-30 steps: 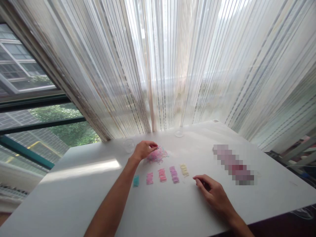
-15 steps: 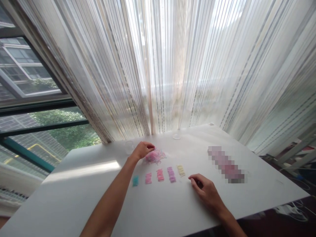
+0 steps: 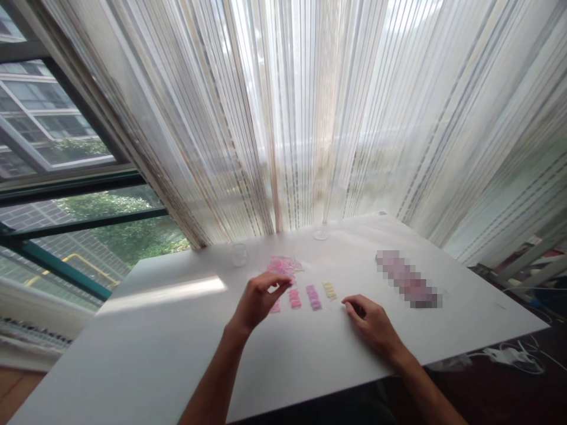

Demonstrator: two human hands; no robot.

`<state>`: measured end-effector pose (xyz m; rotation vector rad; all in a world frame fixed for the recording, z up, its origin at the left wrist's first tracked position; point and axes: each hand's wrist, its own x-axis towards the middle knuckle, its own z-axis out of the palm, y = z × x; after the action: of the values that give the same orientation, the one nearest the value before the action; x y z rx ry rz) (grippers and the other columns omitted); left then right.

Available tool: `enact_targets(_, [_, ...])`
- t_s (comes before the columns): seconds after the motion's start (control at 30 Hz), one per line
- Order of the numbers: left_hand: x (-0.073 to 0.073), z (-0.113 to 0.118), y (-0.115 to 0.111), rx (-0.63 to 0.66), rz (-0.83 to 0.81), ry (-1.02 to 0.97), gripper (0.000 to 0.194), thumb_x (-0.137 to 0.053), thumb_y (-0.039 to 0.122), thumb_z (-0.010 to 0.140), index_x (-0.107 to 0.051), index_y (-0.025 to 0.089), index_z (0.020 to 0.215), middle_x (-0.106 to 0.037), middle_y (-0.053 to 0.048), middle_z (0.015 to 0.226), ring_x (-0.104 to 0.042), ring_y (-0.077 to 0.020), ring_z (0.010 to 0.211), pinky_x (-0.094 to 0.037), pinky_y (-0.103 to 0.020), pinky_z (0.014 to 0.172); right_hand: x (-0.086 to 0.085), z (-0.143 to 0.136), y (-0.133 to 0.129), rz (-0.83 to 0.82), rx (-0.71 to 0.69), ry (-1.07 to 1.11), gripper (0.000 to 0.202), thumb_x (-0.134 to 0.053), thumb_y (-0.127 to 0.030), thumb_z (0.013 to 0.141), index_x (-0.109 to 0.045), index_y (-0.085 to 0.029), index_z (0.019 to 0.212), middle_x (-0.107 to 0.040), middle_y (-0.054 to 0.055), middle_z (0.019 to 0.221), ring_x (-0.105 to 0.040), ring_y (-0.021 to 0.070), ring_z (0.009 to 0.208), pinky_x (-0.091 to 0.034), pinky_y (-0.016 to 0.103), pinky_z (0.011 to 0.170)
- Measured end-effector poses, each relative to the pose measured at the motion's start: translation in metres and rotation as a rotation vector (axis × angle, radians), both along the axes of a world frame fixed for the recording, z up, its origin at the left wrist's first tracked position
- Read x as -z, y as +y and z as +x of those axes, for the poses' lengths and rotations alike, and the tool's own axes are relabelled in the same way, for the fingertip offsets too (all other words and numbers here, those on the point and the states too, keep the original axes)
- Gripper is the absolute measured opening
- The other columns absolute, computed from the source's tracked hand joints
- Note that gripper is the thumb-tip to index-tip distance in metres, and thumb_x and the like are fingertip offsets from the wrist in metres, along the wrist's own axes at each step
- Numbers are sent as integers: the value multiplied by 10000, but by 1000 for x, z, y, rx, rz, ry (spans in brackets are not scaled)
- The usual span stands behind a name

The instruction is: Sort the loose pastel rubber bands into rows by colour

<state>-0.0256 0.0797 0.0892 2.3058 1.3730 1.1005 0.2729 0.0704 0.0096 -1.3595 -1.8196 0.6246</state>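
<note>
While the left hand [image 3: 257, 298] pinches, fingertips together, the pink heap [image 3: 283, 263] lies at its one o'clock, clear dish [image 3: 321, 235] beyond; clear cup [image 3: 239, 255] at eleven, contents too faint! Right hand [image 3: 371, 323], three o'clock, curls; can't tell if its tips meet.

Striped curtain [image 3: 301, 118] (sheer), green bush [image 3: 128, 241]

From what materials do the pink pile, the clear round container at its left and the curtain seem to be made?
Pink pile: perhaps rubber or soft plastic; thin, tangled strands, finish too blurred to judge.
Clear round container: likely plastic, possibly glass; transparent, since the table shows through.
Curtain: seemingly sheer fabric; it hangs in striped folds and lets daylight through.
</note>
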Motion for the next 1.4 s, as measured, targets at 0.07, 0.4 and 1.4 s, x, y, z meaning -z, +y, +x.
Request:
enact_targets(0.07, [21, 10, -28, 81, -8, 35, 135, -624, 251, 964, -757, 240, 988, -790, -35, 951, -724, -191, 869, -581, -326, 828, 0, -1, 0, 6, 2, -3, 285, -510, -392, 922, -719, -198, 907, -762, 71, 881, -679, 220, 761, -554, 350, 738])
enact_targets(0.4, [68, 29, -58, 49, -148, 71, 168, -720, 255, 879, -748, 247, 1044, -737, -68, 1041, -699, -231, 960, -589, -377, 868, -3, -9, -10, 110, -78, -66, 219, -509, -302, 946, -706, -208, 943, -693, 61, 839, -648, 212, 774, -546, 361, 761])
enact_targets(1.4, [81, 27, -82, -66, -61, -94, 176, -634, 293, 945, -710, 216, 1084, -681, -74, 1036, -652, -171, 827, -585, -306, 763, -3, -48, -40, -25, -311, -25, 92, -551, -180, 945, -619, -207, 889, -622, 40, 894, -595, 178, 786, -513, 313, 765])
